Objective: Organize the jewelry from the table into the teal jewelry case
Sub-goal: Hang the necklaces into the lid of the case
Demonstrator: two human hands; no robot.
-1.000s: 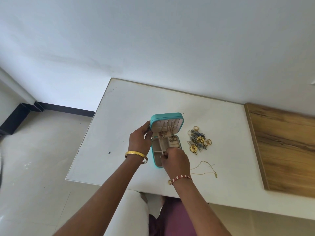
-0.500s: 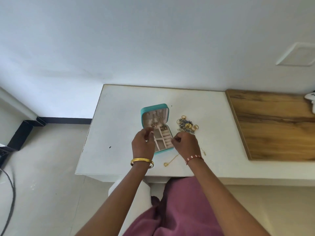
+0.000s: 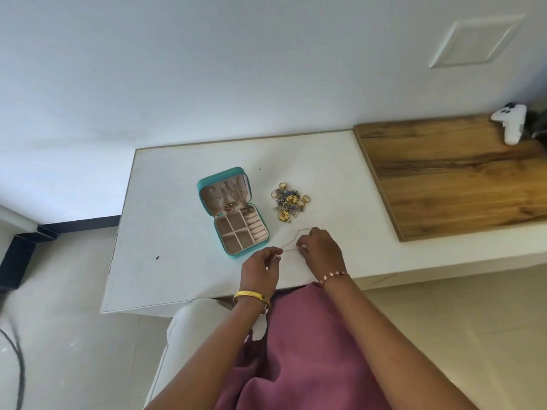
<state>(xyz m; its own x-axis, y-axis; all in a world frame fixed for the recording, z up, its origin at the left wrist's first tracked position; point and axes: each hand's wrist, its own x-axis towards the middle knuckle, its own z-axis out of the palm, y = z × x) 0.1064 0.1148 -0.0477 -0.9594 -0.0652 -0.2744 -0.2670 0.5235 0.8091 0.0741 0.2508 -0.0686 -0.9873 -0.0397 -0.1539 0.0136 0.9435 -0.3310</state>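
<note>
Two hands pinch a thin gold chain (image 3: 291, 243) stretched between them above the white table (image 3: 165, 220); the left hand (image 3: 260, 269) holds one end, the right hand (image 3: 321, 251) the other, fingers curled on it; just beyond the left hand the teal jewelry case (image 3: 233, 213) lies open; farther right of it, a pile of jewelry (image 3: 288, 204).

You see the thin gold chain (image 3: 291, 244) only in part: its ends vanish behind your left hand (image 3: 260, 267) and right hand (image 3: 321, 250). Pieces in the jewelry pile (image 3: 288, 205) and the teal case (image 3: 233, 213) lid are too small to identify.
</note>
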